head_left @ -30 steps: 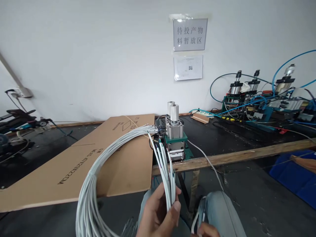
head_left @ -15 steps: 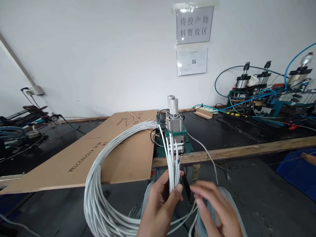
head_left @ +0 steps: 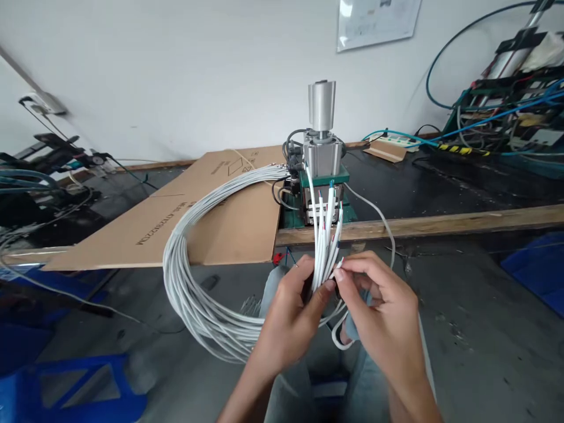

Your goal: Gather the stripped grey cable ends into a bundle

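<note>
Here the counter carries a flat cardboard sheet, and a big coil of white wires hangs off its front edge, the far ends reaching the side of a small pneumatic press. The left hand is clenched round the coil's near ends just below the counter edge. The right hand pinches one wire end among them between thumb and forefinger. If the left grip slackens, the fanned ends could slip back and tangle in the coil. Half a second ago the right hand was open, clear of the bundle, and the view sat farther from the press.
</note>
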### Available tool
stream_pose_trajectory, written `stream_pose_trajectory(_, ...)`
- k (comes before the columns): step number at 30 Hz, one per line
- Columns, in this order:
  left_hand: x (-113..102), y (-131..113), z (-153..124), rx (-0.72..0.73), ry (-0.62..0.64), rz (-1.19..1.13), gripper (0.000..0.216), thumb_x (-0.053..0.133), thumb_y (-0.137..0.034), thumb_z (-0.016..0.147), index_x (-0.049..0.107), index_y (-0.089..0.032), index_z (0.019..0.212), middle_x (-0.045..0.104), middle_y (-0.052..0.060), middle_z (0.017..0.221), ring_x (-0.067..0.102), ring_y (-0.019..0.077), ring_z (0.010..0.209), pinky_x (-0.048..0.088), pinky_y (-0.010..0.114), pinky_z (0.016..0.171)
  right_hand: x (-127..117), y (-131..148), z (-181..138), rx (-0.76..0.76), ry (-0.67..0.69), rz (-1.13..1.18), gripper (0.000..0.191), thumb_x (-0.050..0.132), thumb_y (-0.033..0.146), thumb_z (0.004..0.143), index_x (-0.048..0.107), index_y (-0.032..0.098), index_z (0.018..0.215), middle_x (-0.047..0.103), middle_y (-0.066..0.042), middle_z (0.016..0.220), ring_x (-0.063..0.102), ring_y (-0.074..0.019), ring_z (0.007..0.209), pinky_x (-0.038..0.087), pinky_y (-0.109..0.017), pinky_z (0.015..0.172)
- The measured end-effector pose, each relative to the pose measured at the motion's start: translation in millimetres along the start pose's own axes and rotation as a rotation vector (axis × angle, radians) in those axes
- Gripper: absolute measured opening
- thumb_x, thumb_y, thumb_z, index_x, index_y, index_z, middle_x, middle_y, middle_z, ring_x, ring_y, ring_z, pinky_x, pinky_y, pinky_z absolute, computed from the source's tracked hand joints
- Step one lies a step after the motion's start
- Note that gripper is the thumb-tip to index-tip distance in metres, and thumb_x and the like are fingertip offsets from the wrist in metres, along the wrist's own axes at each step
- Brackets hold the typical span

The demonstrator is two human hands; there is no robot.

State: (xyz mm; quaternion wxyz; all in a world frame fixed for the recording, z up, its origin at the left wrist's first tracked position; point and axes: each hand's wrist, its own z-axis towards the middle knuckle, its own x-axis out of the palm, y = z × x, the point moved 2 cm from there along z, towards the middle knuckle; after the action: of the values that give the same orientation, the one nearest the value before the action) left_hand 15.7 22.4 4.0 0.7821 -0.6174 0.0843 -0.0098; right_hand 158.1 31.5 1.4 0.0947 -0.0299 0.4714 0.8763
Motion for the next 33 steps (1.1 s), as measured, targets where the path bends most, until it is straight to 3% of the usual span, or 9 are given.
stream_pose_trajectory(4, -3.1, -0.3, -2.4, 0.016, -0.102, 0.023, 0.013, 0.057, -0.031, 0.108, 0.066, -0.022, 0.104, 0.065, 0.001, 0.097, 0.058, 0.0186, 0.094, 0.044, 0.029, 0.084, 6.3, -9.4, -7.4, 0.105, -0.084, 0.334, 0.012, 0.061, 0.028, 0.105, 0.064, 0.024, 0.093, 0.062, 0.000, 0.092, 0.058, -0.0106, 0.064, 0.054, -0.021, 0.054)
stream_pose_trajectory(7, -4.4, -1.2, -6.2, 0.028, -0.182, 0.008, 0.013, 0.055, -0.033, 0.109, 0.064, -0.024, 0.105, 0.061, -0.004, 0.086, 0.054, 0.0141, 0.080, 0.044, 0.024, 0.075, 11.8, -14.8, -19.4, 0.160, -0.044, 0.523, 0.013, 0.058, 0.032, 0.107, 0.066, 0.025, 0.100, 0.066, -0.001, 0.091, 0.060, -0.0100, 0.061, 0.050, -0.017, 0.048)
stream_pose_trajectory(12, -2.5, 0.5, -10.9, -0.086, -0.069, -0.091, 0.025, 0.066, -0.040, 0.103, 0.065, -0.020, 0.088, 0.060, -0.005, 0.069, 0.054, 0.0104, 0.063, 0.047, 0.020, 0.062, 15.3, -17.2, -32.9, 0.186, 0.089, 0.427, 0.014, 0.060, 0.033, 0.107, 0.069, 0.027, 0.098, 0.060, 0.006, 0.070, 0.056, -0.0087, 0.057, 0.048, -0.015, 0.052)
stream_pose_trajectory(18, -8.7, -1.6, -10.2, -0.176, -0.059, -0.140, 0.022, 0.075, -0.038, 0.097, 0.074, -0.017, 0.089, 0.066, -0.002, 0.070, 0.059, 0.0120, 0.066, 0.051, 0.020, 0.063, 12.9, -18.1, -33.4, 0.163, 0.151, 0.324, 0.019, 0.057, 0.033, 0.108, 0.068, 0.026, 0.093, 0.063, 0.006, 0.070, 0.060, -0.0095, 0.060, 0.046, -0.017, 0.053)
stream_pose_trajectory(24, -6.2, -12.0, -8.2, -0.163, -0.033, -0.156, 0.015, 0.075, -0.027, 0.096, 0.073, -0.018, 0.084, 0.063, -0.005, 0.061, 0.048, 0.0078, 0.053, 0.054, 0.018, 0.062, 7.9, -15.1, -34.6, 0.093, 0.149, 0.291, 0.021, 0.055, 0.026, 0.106, 0.068, 0.025, 0.090, 0.065, 0.005, 0.073, 0.063, -0.0108, 0.066, 0.049, -0.021, 0.064)
stream_pose_trajectory(29, -3.1, -14.5, 1.1, -0.184, 0.087, -0.168, 0.008, 0.070, -0.015, 0.089, 0.069, -0.019, 0.082, 0.061, -0.008, 0.055, 0.049, 0.0071, 0.047, 0.056, 0.019, 0.057, -1.1, -16.8, -30.4, 0.161, 0.300, 0.389, 0.030, 0.055, 0.026, 0.105, 0.060, 0.022, 0.076, 0.052, 0.007, 0.063, 0.049, -0.0082, 0.058, 0.035, -0.023, 0.055)
stream_pose_trajectory(33, -2.2, -14.7, 7.2, -0.142, 0.102, 0.043, 0.009, 0.066, -0.010, 0.079, 0.067, -0.020, 0.076, 0.062, -0.007, 0.056, 0.052, 0.0078, 0.048, 0.044, 0.016, 0.048, -7.5, -22.6, -29.3, 0.186, 0.366, 0.434, 0.035, 0.054, 0.029, 0.104, 0.050, 0.022, 0.071, 0.044, 0.007, 0.061, 0.040, -0.0086, 0.055, 0.027, -0.025, 0.051)
